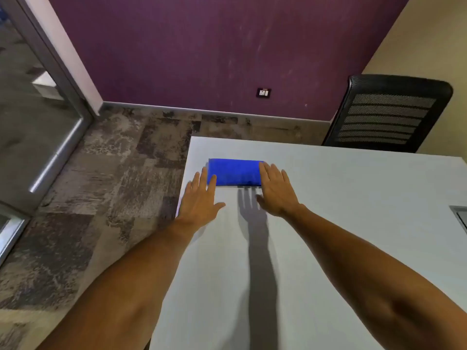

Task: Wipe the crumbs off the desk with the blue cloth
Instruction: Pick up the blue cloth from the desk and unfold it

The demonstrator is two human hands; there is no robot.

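Two bare forearms reach up from the bottom of the frame to the blue cloth (233, 172), folded flat near the desk's (341, 223) upper left corner, mid-frame. The left hand (201, 197), fingers spread and flat, overlaps the cloth's left end; the right hand (276, 189), equally open, covers its right end. A black mesh chair (389, 114) stands behind the desk, upper right.

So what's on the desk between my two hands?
Head view: the blue cloth between left hand and right hand; nearer, bare desk with shadow.
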